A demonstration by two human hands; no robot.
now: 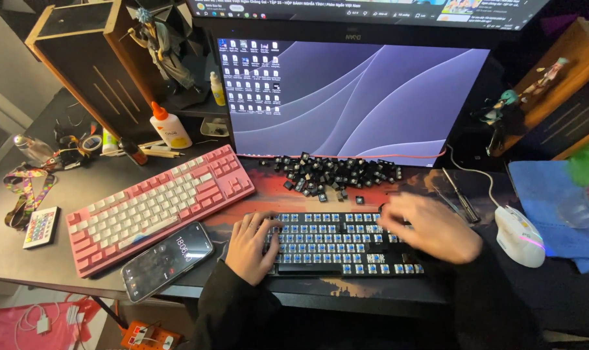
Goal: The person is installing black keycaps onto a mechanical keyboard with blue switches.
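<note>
A: Pink keyboard at nine o'clock: matt plastic. Phone: glossy glass face.
B: Noted. Mouse at three o'clock: smooth white plastic on blue cloth. Shelf at eleven o'clock: wood.

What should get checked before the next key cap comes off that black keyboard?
1. Left hand steadies the black keyboard: ok.
2. Right hand has a firm grip on a cap: cannot tell, blurred.
3. Loose key caps piled clear of the work, by the monitor: ok.
4. Phone safely on the desk: not ok, it overhangs the edge.
5. Pink keyboard out of the way: ok.
</note>
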